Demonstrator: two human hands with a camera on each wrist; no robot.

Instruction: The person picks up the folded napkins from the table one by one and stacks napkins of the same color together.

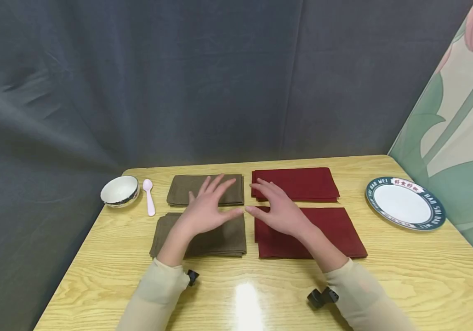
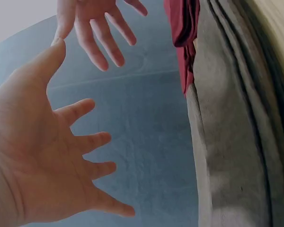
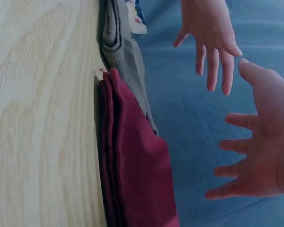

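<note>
Head view, left hand: the left hand (image 1: 205,209) has spread, slightly bent fingers and grips nothing; it is over the far brown cloth (image 1: 180,191) and near brown cloth (image 1: 221,236).
Head view, right hand: the right hand (image 1: 279,209), fingers likewise spread, holds nothing and is over the far red cloth (image 1: 298,184) and near red cloth (image 1: 331,230).
Head view, cloths: all four lie folded on the worktop (image 1: 95,276), brown pair left, red pair right.
Head view, tableware: a bowl (image 1: 120,191) and, just beside it, a spoon (image 1: 149,197) at the left; a plate (image 1: 403,204) at the far right.
Left wrist view, palm: left fingers apart, a gap between them and the layered brown cloth; red cloth shows beyond.
Right wrist view, palm: right fingers apart, clear of the layered red cloth; brown cloth lies behind it.
Right wrist view, thumbs: the tips nearly meet.
</note>
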